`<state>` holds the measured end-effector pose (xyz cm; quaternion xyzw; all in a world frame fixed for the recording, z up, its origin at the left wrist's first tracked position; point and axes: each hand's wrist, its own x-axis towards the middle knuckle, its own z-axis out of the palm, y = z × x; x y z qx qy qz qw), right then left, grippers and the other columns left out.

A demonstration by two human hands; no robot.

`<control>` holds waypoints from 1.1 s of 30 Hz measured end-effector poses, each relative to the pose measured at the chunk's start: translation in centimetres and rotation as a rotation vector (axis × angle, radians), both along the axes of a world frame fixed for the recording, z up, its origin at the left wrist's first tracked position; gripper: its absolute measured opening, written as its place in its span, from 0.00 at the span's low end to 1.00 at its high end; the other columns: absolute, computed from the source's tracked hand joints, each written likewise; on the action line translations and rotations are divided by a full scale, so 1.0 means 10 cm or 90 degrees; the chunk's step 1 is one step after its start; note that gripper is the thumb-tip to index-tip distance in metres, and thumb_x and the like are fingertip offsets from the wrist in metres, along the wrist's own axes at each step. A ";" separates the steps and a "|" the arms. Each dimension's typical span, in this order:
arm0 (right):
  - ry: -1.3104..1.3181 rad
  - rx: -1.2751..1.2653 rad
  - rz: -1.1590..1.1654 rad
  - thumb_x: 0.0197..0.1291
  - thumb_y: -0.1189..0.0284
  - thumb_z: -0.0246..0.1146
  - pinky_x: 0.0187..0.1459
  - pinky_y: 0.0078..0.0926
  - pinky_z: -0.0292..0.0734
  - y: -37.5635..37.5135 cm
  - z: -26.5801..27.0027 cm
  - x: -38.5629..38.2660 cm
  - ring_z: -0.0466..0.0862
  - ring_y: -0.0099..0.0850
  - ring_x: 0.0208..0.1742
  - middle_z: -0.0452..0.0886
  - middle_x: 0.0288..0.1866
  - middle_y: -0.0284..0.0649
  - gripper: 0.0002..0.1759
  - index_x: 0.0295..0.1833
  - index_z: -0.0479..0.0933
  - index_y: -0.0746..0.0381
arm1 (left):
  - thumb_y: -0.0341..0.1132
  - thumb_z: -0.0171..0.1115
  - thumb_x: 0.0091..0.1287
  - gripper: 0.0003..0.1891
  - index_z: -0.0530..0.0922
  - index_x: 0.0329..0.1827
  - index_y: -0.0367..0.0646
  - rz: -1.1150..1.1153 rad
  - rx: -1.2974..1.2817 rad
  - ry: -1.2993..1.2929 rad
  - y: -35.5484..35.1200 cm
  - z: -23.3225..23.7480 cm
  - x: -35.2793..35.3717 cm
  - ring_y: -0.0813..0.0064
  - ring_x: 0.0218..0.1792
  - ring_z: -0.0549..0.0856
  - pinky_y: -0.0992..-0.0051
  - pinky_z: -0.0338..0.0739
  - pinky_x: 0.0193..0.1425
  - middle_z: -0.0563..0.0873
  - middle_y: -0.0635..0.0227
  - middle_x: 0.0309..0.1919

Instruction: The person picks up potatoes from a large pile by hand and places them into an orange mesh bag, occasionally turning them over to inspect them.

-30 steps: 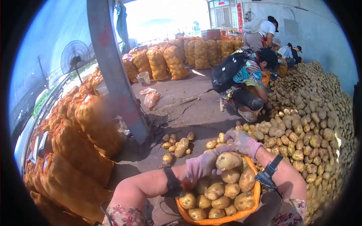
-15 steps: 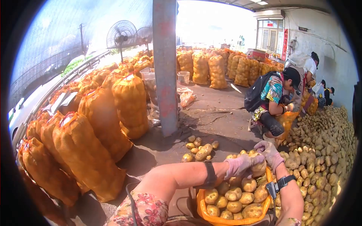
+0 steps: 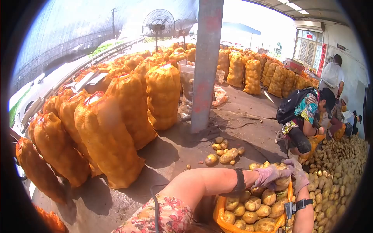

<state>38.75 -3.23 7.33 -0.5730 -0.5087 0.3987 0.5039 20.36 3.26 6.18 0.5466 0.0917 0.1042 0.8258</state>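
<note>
Both my hands wear dusty pinkish gloves and meet over the far edge of an orange mesh sack [image 3: 220,213] with potatoes [image 3: 252,204] in it. My left hand [image 3: 269,175] is closed on a potato [image 3: 283,183], which shows below its fingers. Right beside it, with curled fingers close to that potato and the sack's raised edge, is my right hand [image 3: 298,176]; what it grips is hidden. More potatoes show just beyond the left wrist.
A big potato heap [image 3: 338,171] fills the right side. Loose potatoes [image 3: 227,151] lie on the floor ahead, near a metal post [image 3: 206,77]. Filled sacks [image 3: 105,136] stand at left. A person with a black backpack [image 3: 293,105] bends over another sack; other people are farther back.
The view has swung left, so the surroundings sit farther right. My hands stay together over the sack, the right one now lower against the left. A person in white behind has straightened up.
</note>
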 end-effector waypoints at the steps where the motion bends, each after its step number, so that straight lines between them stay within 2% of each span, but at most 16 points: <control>1: 0.127 -0.008 -0.016 0.60 0.72 0.66 0.48 0.21 0.77 -0.04 -0.01 -0.01 0.80 0.24 0.44 0.79 0.44 0.33 0.17 0.54 0.77 0.63 | 0.52 0.61 0.72 0.18 0.79 0.54 0.49 0.001 -0.008 -0.004 -0.01 0.00 0.00 0.84 0.33 0.79 0.82 0.71 0.26 0.83 0.77 0.39; 3: 0.145 -0.045 0.000 0.58 0.71 0.69 0.45 0.20 0.77 -0.05 0.03 0.05 0.80 0.24 0.41 0.78 0.42 0.32 0.20 0.55 0.76 0.64 | 0.51 0.60 0.73 0.16 0.79 0.51 0.50 0.002 -0.015 -0.019 0.00 -0.11 0.04 0.84 0.31 0.78 0.82 0.69 0.25 0.82 0.78 0.35; 4: 0.157 -0.070 -0.024 0.54 0.77 0.67 0.38 0.18 0.76 -0.07 0.10 -0.02 0.79 0.21 0.35 0.78 0.37 0.31 0.18 0.52 0.76 0.65 | 0.48 0.59 0.74 0.12 0.79 0.48 0.50 -0.034 -0.056 -0.041 0.02 -0.19 0.12 0.84 0.29 0.76 0.81 0.66 0.25 0.80 0.78 0.32; 7: 0.174 -0.065 -0.058 0.45 0.86 0.62 0.32 0.16 0.72 0.00 0.14 0.03 0.77 0.20 0.29 0.76 0.30 0.31 0.24 0.53 0.74 0.70 | 0.45 0.58 0.75 0.09 0.78 0.45 0.51 -0.041 -0.078 -0.049 -0.01 -0.28 0.19 0.84 0.30 0.74 0.81 0.67 0.27 0.79 0.79 0.32; 9: 0.009 -0.043 -0.093 0.41 0.88 0.59 0.30 0.14 0.70 0.07 0.22 -0.05 0.76 0.20 0.26 0.76 0.28 0.32 0.19 0.45 0.76 0.70 | 0.45 0.57 0.75 0.12 0.79 0.50 0.46 0.008 0.017 -0.116 0.04 -0.56 0.49 0.78 0.38 0.79 0.77 0.75 0.42 0.82 0.74 0.40; 10: -0.010 -0.019 -0.114 0.41 0.87 0.59 0.30 0.14 0.70 0.11 0.32 -0.11 0.75 0.20 0.26 0.75 0.28 0.31 0.18 0.44 0.76 0.70 | 0.45 0.56 0.76 0.14 0.79 0.51 0.45 0.114 0.155 -0.157 -0.01 -0.48 0.49 0.77 0.42 0.80 0.75 0.76 0.46 0.83 0.72 0.42; 13: -0.101 0.044 -0.097 0.42 0.85 0.58 0.31 0.13 0.68 0.27 0.58 -0.13 0.74 0.18 0.28 0.75 0.29 0.30 0.17 0.43 0.76 0.68 | 0.55 0.52 0.76 0.24 0.78 0.59 0.44 0.248 0.177 0.192 -0.12 -0.11 0.40 0.69 0.53 0.81 0.68 0.74 0.61 0.85 0.65 0.52; 14: -0.095 0.094 -0.094 0.44 0.83 0.59 0.31 0.13 0.67 0.29 0.62 -0.09 0.74 0.17 0.29 0.75 0.30 0.29 0.16 0.43 0.76 0.67 | 0.54 0.53 0.76 0.22 0.80 0.56 0.46 0.174 0.097 0.191 -0.09 -0.08 0.39 0.69 0.47 0.82 0.68 0.75 0.55 0.85 0.65 0.47; 17: -0.189 0.148 -0.180 0.48 0.76 0.63 0.33 0.12 0.66 0.17 0.91 -0.12 0.72 0.15 0.33 0.74 0.34 0.28 0.18 0.49 0.76 0.64 | 0.52 0.53 0.77 0.17 0.80 0.46 0.48 0.237 0.109 0.127 0.06 -0.12 0.44 0.72 0.33 0.80 0.71 0.73 0.38 0.83 0.69 0.33; 19: -0.171 0.027 -0.090 0.50 0.68 0.72 0.41 0.16 0.70 -0.09 0.82 -0.13 0.74 0.18 0.43 0.75 0.43 0.30 0.31 0.61 0.74 0.63 | 0.49 0.52 0.79 0.15 0.78 0.38 0.51 0.104 -0.273 0.040 -0.03 0.08 0.22 0.78 0.22 0.72 0.75 0.65 0.26 0.77 0.75 0.24; 20: -0.144 -0.124 -0.056 0.50 0.65 0.75 0.48 0.20 0.72 -0.23 0.72 -0.05 0.74 0.20 0.46 0.75 0.47 0.31 0.35 0.64 0.73 0.64 | 0.49 0.54 0.78 0.14 0.78 0.40 0.50 0.013 -0.183 0.006 0.07 -0.08 0.23 0.79 0.25 0.75 0.76 0.70 0.29 0.78 0.76 0.28; 21: -0.135 -0.174 -0.014 0.50 0.64 0.77 0.52 0.22 0.73 -0.31 0.61 -0.02 0.75 0.22 0.47 0.76 0.48 0.33 0.36 0.64 0.73 0.64 | 0.50 0.56 0.77 0.15 0.79 0.47 0.49 -0.022 -0.150 0.036 0.15 -0.08 0.19 0.79 0.27 0.77 0.77 0.73 0.32 0.81 0.74 0.33; 23: -0.248 -0.139 0.033 0.49 0.67 0.78 0.57 0.25 0.75 -0.39 0.37 -0.01 0.78 0.25 0.54 0.81 0.53 0.35 0.37 0.65 0.73 0.66 | 0.49 0.60 0.75 0.18 0.79 0.58 0.47 0.005 -0.102 0.099 0.19 -0.01 0.07 0.76 0.37 0.84 0.78 0.79 0.36 0.86 0.70 0.44; 24: -0.301 -0.142 0.042 0.50 0.70 0.78 0.57 0.26 0.76 -0.41 0.41 -0.06 0.79 0.26 0.54 0.82 0.53 0.36 0.36 0.64 0.73 0.66 | 0.47 0.62 0.74 0.18 0.78 0.58 0.46 -0.006 -0.117 0.113 0.22 0.01 0.02 0.75 0.39 0.85 0.77 0.81 0.39 0.86 0.69 0.45; 31: -0.357 -0.018 -0.152 0.43 0.78 0.74 0.43 0.23 0.76 -0.49 0.42 -0.16 0.79 0.22 0.40 0.83 0.37 0.35 0.17 0.42 0.80 0.68 | 0.37 0.66 0.71 0.17 0.77 0.57 0.38 0.029 -0.081 0.064 0.17 0.03 0.03 0.69 0.41 0.88 0.70 0.87 0.48 0.86 0.62 0.46; 33: -0.398 0.008 -0.175 0.45 0.76 0.74 0.44 0.29 0.78 -0.46 0.36 -0.21 0.84 0.29 0.41 0.84 0.37 0.38 0.20 0.46 0.80 0.67 | 0.36 0.66 0.71 0.17 0.76 0.59 0.39 0.073 0.007 0.125 0.12 -0.03 0.10 0.68 0.43 0.88 0.69 0.87 0.49 0.85 0.63 0.47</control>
